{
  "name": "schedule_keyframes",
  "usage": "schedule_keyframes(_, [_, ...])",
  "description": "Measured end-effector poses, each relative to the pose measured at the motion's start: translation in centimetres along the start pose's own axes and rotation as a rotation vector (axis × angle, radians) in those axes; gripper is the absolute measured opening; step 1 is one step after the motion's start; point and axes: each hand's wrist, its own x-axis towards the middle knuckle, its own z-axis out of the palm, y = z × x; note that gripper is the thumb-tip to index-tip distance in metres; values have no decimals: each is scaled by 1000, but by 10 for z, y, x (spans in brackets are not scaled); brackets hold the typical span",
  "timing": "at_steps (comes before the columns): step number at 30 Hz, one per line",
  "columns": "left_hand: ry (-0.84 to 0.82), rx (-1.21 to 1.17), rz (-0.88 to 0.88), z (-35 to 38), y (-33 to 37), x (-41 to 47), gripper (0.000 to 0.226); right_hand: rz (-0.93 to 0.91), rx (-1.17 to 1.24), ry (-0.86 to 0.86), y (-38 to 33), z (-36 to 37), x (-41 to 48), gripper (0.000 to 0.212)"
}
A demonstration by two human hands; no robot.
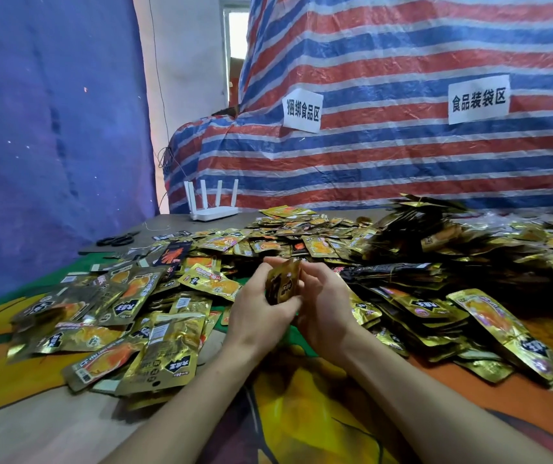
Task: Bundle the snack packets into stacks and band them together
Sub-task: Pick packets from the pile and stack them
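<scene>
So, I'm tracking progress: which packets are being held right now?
The small gold stack, upright, gripped between left hand and right hand; all others lie in the pile.

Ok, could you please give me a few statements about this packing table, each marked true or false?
1. The left hand and right hand hold a small stack of packets between them. True.
2. The white router has two antennas. False: it has four.
3. The black scissors lie at the far left, away from both hands. True.
4. The striped tarp carries only one paper sign. False: two signs hang on it, a left sign and a right sign.
</scene>
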Motion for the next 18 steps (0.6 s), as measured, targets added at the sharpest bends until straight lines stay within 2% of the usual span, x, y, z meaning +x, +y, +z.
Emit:
schedule_keyframes(3, [-17, -116, 3, 1, -1, 0, 29, 2, -35, -20, -1, 2, -2, 45])
schedule_keyframes(6, [-4, -215, 19, 1, -2, 0, 24, -148, -245, 116, -7, 1, -4, 31])
schedule_keyframes(8, [-71, -241, 31, 3, -2, -2, 33, -236, -400, 247, -14, 0, -8, 21])
schedule_keyframes(11, [-193, -189, 120, 5, 1, -7, 59, -284, -573, 302, -25, -6, -22, 16])
schedule_keyframes(16, [-276, -196, 178, 4, 4, -12, 76, -273, -1251, 390, -73, -51, -60, 18])
schedule_keyframes(18, [-296, -201, 183, 3, 4, -12, 75, -127, -1555, 504, -106, -82, -78, 21])
